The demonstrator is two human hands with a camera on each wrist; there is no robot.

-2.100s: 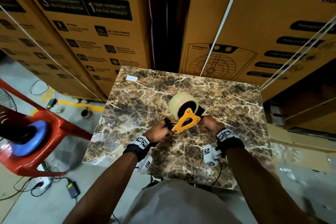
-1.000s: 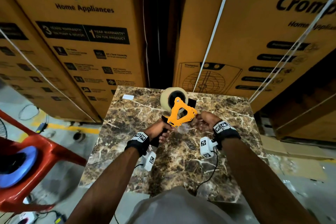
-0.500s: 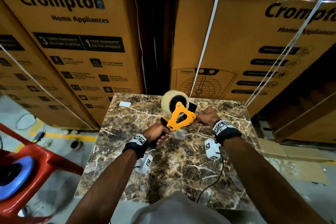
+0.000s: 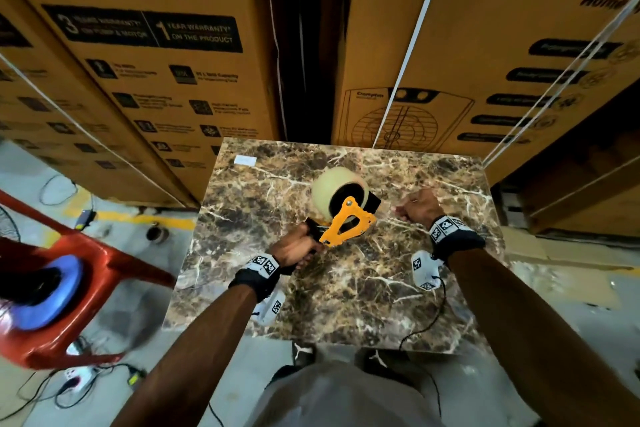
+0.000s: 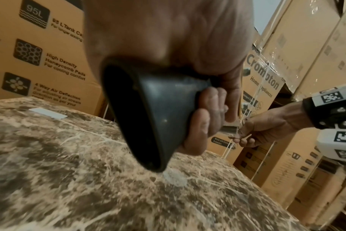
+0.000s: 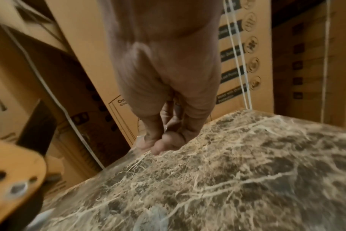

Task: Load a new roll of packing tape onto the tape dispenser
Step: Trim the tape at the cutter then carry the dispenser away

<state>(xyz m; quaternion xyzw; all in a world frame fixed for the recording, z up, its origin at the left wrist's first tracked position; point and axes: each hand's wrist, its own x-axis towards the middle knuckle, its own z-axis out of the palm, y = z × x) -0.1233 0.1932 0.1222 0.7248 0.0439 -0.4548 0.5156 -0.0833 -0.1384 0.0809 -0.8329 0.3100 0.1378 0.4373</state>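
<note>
Since the earlier frame the right hand point(image 4: 417, 207) has been drawn away rightward from the tape dispenser point(image 4: 348, 224), grip pinched on a clear strip of tape, while the handle is clenched in the left hand point(image 4: 294, 248) above the tabletop point(image 4: 363, 288), roll point(image 4: 337, 191) seated; the tape could be snapped or stuck to itself by a skewed pull.

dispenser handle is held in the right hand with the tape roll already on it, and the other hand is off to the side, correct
Not quite: the left hand holds the black handle of the tape dispenser, as the head and left wrist views show. The tape roll is mounted, and the right hand is off to the side.
</note>
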